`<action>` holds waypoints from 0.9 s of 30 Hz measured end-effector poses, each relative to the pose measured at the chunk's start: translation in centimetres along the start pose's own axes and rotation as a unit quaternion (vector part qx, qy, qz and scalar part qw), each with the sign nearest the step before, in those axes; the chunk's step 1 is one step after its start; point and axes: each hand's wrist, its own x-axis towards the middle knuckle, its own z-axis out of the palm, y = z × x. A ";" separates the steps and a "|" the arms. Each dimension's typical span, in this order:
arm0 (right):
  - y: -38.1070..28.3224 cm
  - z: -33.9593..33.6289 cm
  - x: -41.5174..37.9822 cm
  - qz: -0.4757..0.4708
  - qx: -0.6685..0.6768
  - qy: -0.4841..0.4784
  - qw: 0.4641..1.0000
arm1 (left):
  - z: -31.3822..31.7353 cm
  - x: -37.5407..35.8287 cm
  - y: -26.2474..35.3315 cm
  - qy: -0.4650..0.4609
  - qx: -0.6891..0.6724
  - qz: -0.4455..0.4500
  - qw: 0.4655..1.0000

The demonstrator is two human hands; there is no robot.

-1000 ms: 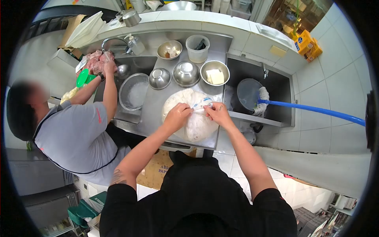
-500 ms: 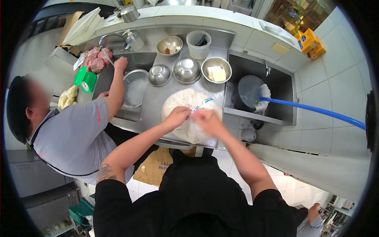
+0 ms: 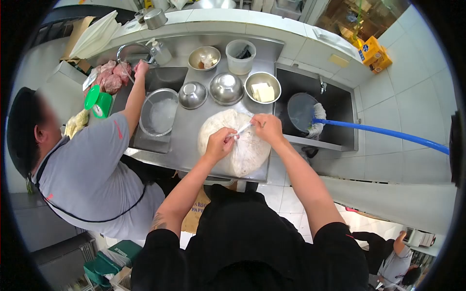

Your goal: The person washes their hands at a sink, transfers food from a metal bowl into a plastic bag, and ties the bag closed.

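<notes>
A big plastic bag [image 3: 245, 157] filled with something whitish sits on the steel counter in front of me. My left hand [image 3: 220, 144] is closed, pinching the gathered plastic at the bag's top. Right and a little farther back, my right hand [image 3: 267, 128] is also closed on a stretched, twisted end of the same plastic. That strip runs taut between both hands, and the bag's skin puckers in folds below it.
Behind the bag are upturned metal bowls [image 3: 226, 88], a bowl with pale blocks [image 3: 262, 91] and a plastic tub [image 3: 241, 56]. A co-worker [image 3: 87, 165] reaches over the left sink, near raw meat [image 3: 111, 77]. A blue-handled mop [image 3: 378, 129] stands in a bucket at right.
My right hand has moved right, drawing the twisted plastic out between my hands. The co-worker's arm has shifted slightly toward the faucet. My view has moved a little.
</notes>
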 end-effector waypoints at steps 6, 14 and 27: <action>-0.9 0.5 -2.1 -0.009 0.009 0.083 0.996 | -0.5 0.7 -0.6 -0.020 -0.050 0.009 0.998; -9.1 2.9 -7.0 -0.030 0.033 0.131 0.990 | 0.4 3.1 -4.1 -0.157 -0.237 -0.219 0.933; -5.8 4.5 -4.2 -0.110 -0.020 0.053 0.992 | -2.8 2.0 -1.2 -0.145 0.051 0.014 0.988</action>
